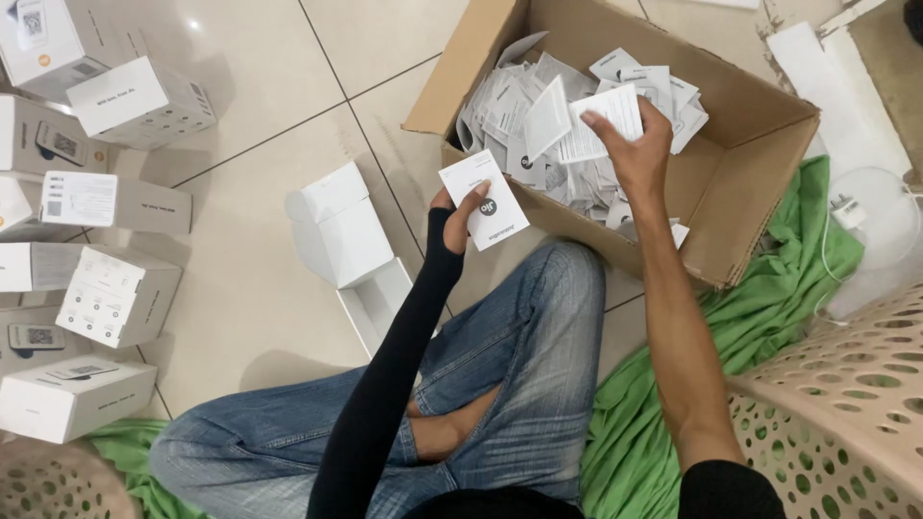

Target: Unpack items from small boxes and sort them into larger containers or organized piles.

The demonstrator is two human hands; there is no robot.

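Cardboard box [740, 144], open-topped, on tiled floor [260, 288], filled with loose white leaflets [524, 130]. Right hand [636, 144] inside the box, fingers pinched on one leaflet [601, 123]; left hand [460, 213], in a black sleeve, grips a white card [486, 197] just outside the box's near wall. White open carton [348, 245] beside the left knee; stacked white boxes [87, 250] at far left; green cloth [769, 288] under the box.

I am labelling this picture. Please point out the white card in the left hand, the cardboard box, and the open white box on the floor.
white card [487, 202], head view, middle of its face.
cardboard box [740, 187], head view, bare inner wall.
open white box [348, 235], head view, its lid.
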